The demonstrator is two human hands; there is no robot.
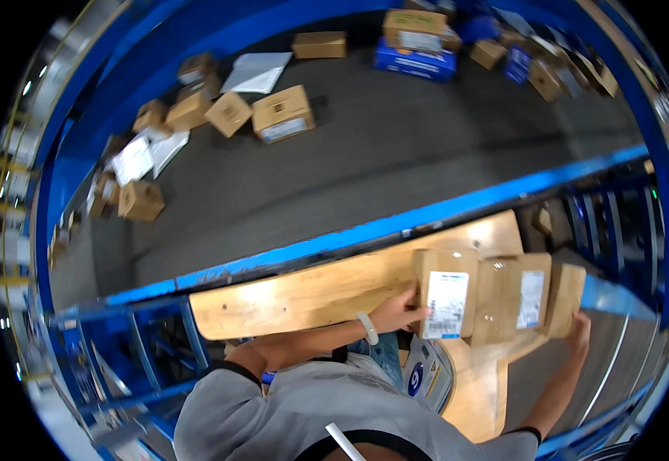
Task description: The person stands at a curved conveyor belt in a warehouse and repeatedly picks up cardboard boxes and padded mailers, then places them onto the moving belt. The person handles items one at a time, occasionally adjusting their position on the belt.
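Several brown cardboard boxes stand side by side in a row over the right part of the wooden bench, squeezed between my hands. My left hand (pixel 398 310), with a pale band on its wrist, presses on the left end of the row, its fingers curled at the side of a cardboard box (pixel 469 286) with a white label. At the other end my right hand (pixel 579 335) grips the lower right edge of a narrower box (pixel 566 298). Between these sit a taped plain box (pixel 495 303) and a labelled box (pixel 531 265). The undersides of the boxes are hidden.
Beyond the wooden bench (pixel 273 296) runs a blue rail (pixel 334 234) and a dark conveyor belt (pixel 350 146). Boxes, white mailers (pixel 256 72) and a blue package (pixel 415 61) lie on it. A grey device (pixel 432 373) sits by my lap. Blue frames stand at both sides.
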